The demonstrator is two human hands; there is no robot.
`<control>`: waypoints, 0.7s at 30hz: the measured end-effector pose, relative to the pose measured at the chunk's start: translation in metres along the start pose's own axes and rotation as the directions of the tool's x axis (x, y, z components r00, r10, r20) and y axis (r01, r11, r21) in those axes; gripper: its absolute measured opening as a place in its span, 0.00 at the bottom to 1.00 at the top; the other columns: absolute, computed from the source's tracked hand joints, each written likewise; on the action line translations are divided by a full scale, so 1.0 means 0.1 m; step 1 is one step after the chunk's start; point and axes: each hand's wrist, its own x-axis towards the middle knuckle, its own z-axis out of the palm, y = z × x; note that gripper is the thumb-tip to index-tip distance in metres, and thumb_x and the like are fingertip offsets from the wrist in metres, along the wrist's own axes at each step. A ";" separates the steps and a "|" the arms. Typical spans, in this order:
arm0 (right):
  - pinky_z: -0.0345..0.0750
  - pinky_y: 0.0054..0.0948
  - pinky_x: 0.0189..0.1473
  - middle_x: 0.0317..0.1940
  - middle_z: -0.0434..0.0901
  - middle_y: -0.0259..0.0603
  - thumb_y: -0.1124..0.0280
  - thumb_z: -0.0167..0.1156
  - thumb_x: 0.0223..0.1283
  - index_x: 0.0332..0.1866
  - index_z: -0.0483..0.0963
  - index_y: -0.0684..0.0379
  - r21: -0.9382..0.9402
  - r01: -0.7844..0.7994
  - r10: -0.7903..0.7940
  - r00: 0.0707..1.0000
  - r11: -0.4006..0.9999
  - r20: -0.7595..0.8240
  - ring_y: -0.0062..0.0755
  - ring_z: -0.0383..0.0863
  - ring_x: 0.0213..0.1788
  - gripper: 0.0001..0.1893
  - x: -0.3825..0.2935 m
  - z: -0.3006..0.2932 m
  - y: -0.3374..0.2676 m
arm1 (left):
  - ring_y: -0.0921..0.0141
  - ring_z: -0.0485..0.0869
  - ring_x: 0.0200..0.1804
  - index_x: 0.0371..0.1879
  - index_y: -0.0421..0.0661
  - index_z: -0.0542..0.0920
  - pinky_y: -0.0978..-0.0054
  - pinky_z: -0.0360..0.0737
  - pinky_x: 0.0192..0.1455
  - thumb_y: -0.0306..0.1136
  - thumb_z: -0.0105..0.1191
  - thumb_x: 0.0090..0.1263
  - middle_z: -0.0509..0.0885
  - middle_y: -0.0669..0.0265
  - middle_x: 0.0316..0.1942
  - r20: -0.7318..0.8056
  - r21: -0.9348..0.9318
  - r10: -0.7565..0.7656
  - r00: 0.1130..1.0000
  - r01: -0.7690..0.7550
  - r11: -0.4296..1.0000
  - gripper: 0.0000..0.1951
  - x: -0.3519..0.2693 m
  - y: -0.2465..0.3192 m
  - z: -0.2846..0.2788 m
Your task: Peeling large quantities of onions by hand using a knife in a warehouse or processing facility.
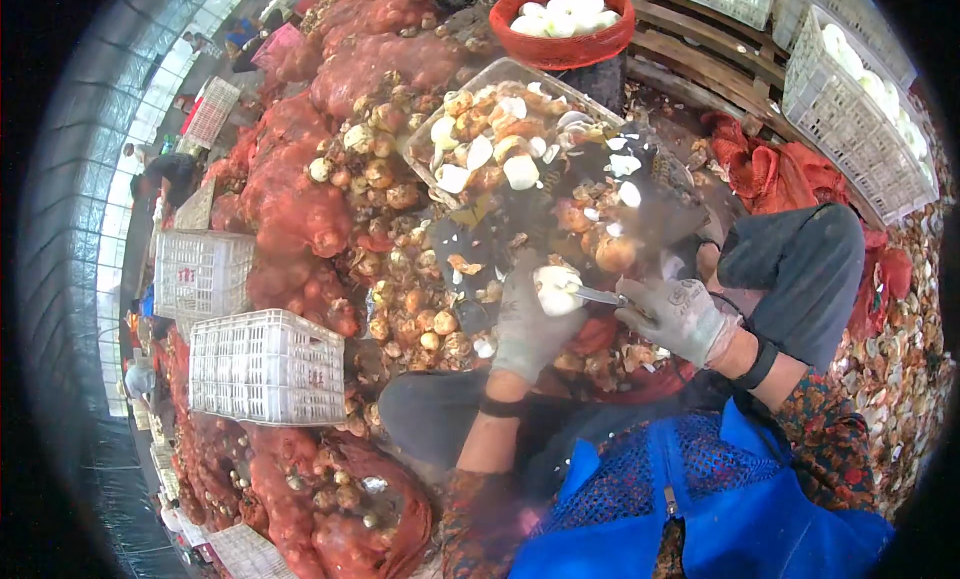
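My left hand (531, 320), in a pale work glove, holds a partly peeled white onion (557, 289). My right hand (679, 318), gloved too, grips a small knife (598, 295) whose blade touches that onion's right side. Beyond my hands, a clear plastic crate (427, 166) holds onion skins and cut pieces. Unpeeled onions (444, 322) lie in a heap to the left. More onions and skins lie between my legs, partly blurred by smudges on the view.
A red basket (560, 54) of peeled onions stands beyond the crate. White slatted crates stand at left (266, 369) and right (840, 121), the right one filled with peeled onions. Red mesh sacks (292, 181) lie at left, a wooden pallet (705, 46) behind. Other people work far left.
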 end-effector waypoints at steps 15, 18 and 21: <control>0.78 0.38 0.50 0.40 0.86 0.47 0.57 0.63 0.66 0.56 0.79 0.58 0.447 -0.312 0.271 0.950 0.838 0.156 0.45 0.86 0.43 0.19 0.09 -0.19 -0.06 | 0.64 0.82 0.54 0.67 0.31 0.64 0.68 0.82 0.55 0.32 0.72 0.50 0.79 0.53 0.52 0.071 -0.469 -0.033 0.997 0.062 0.881 0.45 0.03 -0.01 -0.04; 0.79 0.40 0.49 0.40 0.86 0.48 0.58 0.62 0.67 0.56 0.79 0.59 0.468 -0.242 0.153 0.964 0.850 0.219 0.47 0.86 0.44 0.19 0.05 -0.18 -0.14 | 0.63 0.82 0.54 0.67 0.30 0.63 0.68 0.82 0.54 0.33 0.72 0.51 0.79 0.53 0.52 0.035 -0.491 -0.019 0.999 0.034 0.870 0.45 0.02 -0.02 -0.01; 0.80 0.41 0.48 0.39 0.85 0.49 0.56 0.61 0.67 0.55 0.79 0.58 0.401 -0.169 0.089 0.974 0.900 0.210 0.48 0.86 0.44 0.19 0.07 -0.19 -0.16 | 0.61 0.82 0.54 0.68 0.29 0.63 0.66 0.82 0.56 0.34 0.73 0.50 0.79 0.52 0.52 -0.024 -0.405 0.049 0.999 -0.054 0.913 0.46 0.03 -0.15 0.04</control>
